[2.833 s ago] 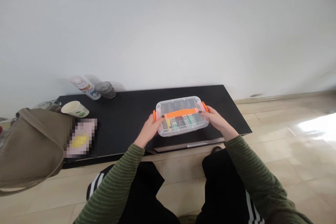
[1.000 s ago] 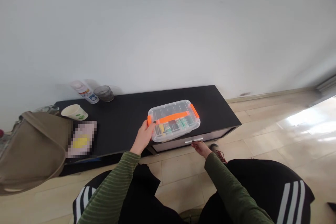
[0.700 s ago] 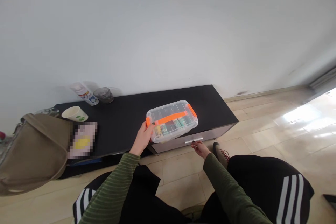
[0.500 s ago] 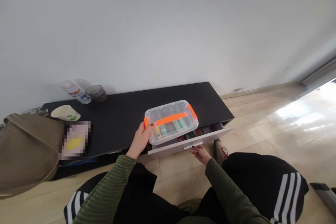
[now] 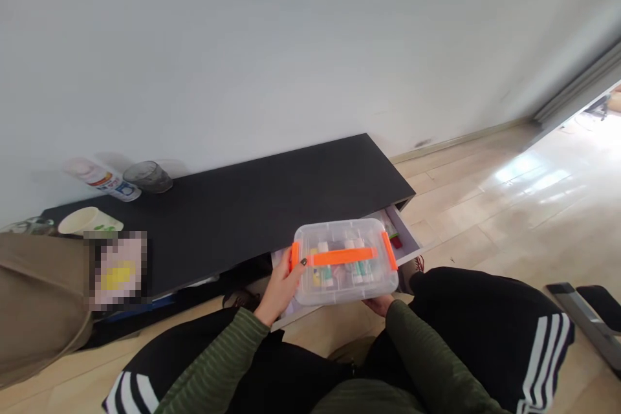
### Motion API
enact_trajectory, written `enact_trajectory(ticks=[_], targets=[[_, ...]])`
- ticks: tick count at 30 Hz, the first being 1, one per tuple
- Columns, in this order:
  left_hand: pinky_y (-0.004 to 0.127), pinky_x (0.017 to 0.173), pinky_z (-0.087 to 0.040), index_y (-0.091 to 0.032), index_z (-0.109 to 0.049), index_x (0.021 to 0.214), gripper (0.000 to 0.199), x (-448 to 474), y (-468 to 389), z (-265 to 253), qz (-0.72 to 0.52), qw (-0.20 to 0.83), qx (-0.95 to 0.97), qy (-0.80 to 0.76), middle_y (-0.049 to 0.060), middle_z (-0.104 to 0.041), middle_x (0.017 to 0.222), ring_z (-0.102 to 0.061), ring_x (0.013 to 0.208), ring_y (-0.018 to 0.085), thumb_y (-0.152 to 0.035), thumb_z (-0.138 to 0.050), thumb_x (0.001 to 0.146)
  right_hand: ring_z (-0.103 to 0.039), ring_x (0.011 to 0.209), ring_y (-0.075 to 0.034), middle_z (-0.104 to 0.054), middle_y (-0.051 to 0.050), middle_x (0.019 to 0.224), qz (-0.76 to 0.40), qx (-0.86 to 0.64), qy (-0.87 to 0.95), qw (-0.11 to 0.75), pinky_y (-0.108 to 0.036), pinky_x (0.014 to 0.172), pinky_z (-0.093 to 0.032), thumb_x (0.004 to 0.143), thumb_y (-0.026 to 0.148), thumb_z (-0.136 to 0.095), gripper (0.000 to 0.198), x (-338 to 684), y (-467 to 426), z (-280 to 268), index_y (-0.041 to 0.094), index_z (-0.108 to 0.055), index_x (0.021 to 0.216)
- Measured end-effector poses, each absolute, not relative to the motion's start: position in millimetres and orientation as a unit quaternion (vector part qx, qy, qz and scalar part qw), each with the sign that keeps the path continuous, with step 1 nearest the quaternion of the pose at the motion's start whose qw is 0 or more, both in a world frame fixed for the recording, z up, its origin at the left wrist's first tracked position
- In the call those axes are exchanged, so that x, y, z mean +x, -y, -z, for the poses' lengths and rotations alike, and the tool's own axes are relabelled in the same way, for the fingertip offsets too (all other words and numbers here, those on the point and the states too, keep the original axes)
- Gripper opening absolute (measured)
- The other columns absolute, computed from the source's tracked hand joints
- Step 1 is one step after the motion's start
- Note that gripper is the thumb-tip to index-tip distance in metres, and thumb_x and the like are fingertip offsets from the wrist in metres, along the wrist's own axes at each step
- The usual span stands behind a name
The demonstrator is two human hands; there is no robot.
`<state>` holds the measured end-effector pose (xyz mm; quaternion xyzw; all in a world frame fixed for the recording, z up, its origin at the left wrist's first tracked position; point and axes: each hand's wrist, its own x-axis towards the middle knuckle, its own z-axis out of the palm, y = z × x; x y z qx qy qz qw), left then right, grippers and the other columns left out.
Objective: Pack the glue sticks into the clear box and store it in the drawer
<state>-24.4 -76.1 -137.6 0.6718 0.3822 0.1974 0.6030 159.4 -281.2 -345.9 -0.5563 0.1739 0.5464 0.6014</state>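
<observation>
My left hand (image 5: pixel 280 283) grips the left end of a clear plastic storage box (image 5: pixel 347 238) with an orange handle and orange latches. White-capped bottles and something yellow show through its lid. The box is held above an open drawer (image 5: pixel 409 240), covering most of it; a green and red item (image 5: pixel 395 239) shows at the drawer's right end. Below the box's front edge is my right hand (image 5: pixel 379 305), close to the drawer front. Its fingers are hidden under the box, so their grip does not show.
On the black cabinet (image 5: pixel 272 187) stand a spray can (image 5: pixel 104 180), a dark glass (image 5: pixel 148 176) and a paper cup (image 5: pixel 90 221). A brown bag (image 5: pixel 43 304) lies at the left, beside a blurred package (image 5: pixel 119 272). A metal-framed object (image 5: pixel 585 323) stands on the floor at the right.
The drawer has come further out towards me. My left hand has brought the box nearer, from over the cabinet edge to over the drawer. My right hand is now partly hidden.
</observation>
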Motion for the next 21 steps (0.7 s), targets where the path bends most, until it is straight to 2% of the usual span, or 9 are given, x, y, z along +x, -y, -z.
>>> enact_trajectory(ticks=[2, 4, 6, 8, 12, 16, 21], targets=[[0.031, 0.082, -0.052, -0.013, -0.059, 0.122, 0.052, -24.8, 84.0, 147.5, -0.194, 0.63, 0.631, -0.409, 0.008, -0.07, 0.103, -0.066, 0.096, 0.022, -0.047, -0.059, 0.082, -0.067, 0.064, -0.011, -0.07, -0.001, 0.074, -0.555, -0.56, -0.176, 0.59, -0.019, 0.062, -0.056, 0.072, 0.0, -0.066, 0.021, 157.1, 287.1, 344.9, 0.018, -0.064, 0.084], [0.026, 0.064, -0.051, -0.014, -0.06, 0.117, 0.051, -26.8, 87.0, 157.1, -0.176, 0.646, 0.595, -0.444, 0.003, -0.069, 0.081, -0.066, 0.073, 0.018, -0.049, -0.06, 0.081, -0.069, 0.065, -0.012, -0.07, -0.002, 0.073, -0.562, -0.575, -0.178, 0.567, -0.019, 0.06, -0.056, 0.07, -0.004, -0.064, 0.024, 155.9, 291.1, 345.4, 0.017, -0.063, 0.082], [0.023, 0.045, -0.042, -0.014, -0.059, 0.112, 0.05, -29.8, 86.4, 166.7, -0.14, 0.65, 0.574, -0.478, -0.004, -0.058, 0.058, -0.056, 0.049, 0.014, -0.053, -0.057, 0.081, -0.07, 0.066, -0.014, -0.07, -0.003, 0.074, -0.566, -0.583, -0.179, 0.555, -0.021, 0.059, -0.057, 0.069, -0.006, -0.064, 0.026, 155.2, 293.9, 346.8, 0.017, -0.062, 0.082], [0.021, 0.036, -0.032, -0.015, -0.056, 0.108, 0.048, -33.6, 84.6, 177.1, -0.109, 0.64, 0.575, -0.497, -0.008, -0.047, 0.048, -0.045, 0.036, 0.012, -0.055, -0.054, 0.083, -0.07, 0.066, -0.016, -0.07, -0.004, 0.075, -0.568, -0.584, -0.176, 0.552, -0.024, 0.059, -0.058, 0.069, -0.004, -0.066, 0.026, 154.4, 295.9, 348.4, 0.017, -0.062, 0.084], [0.021, 0.036, -0.032, -0.018, -0.053, 0.107, 0.041, -41.6, 83.5, 203.4, -0.092, 0.589, 0.621, -0.508, -0.01, -0.047, 0.05, -0.045, 0.034, 0.011, -0.052, -0.056, 0.084, -0.071, 0.068, -0.018, -0.07, -0.005, 0.077, -0.575, -0.581, -0.153, 0.555, -0.028, 0.059, -0.06, 0.072, 0.004, -0.07, 0.024, 152.9, 298.4, 350.4, 0.018, -0.062, 0.09], [0.021, 0.037, -0.035, -0.019, -0.047, 0.105, 0.036, -45.7, 84.8, 230.9, -0.067, 0.569, 0.624, -0.532, -0.009, -0.048, 0.054, -0.048, 0.036, 0.011, -0.051, -0.051, 0.089, -0.072, 0.069, -0.018, -0.07, -0.006, 0.076, -0.581, -0.584, -0.135, 0.551, -0.026, 0.059, -0.06, 0.071, 0.004, -0.07, 0.022, 153.3, 299.7, 351.4, 0.016, -0.062, 0.088], [0.022, 0.047, -0.046, -0.015, -0.043, 0.118, 0.031, -39.9, 75.7, 247.7, 0.032, 0.544, 0.625, -0.559, -0.007, -0.05, 0.057, -0.057, 0.045, 0.013, -0.039, -0.041, 0.098, -0.072, 0.07, -0.019, -0.071, -0.006, 0.076, -0.57, -0.592, -0.107, 0.56, -0.027, 0.059, -0.06, 0.068, 0.001, -0.07, 0.023, 153.6, 299.9, 352.1, 0.016, -0.062, 0.084]])
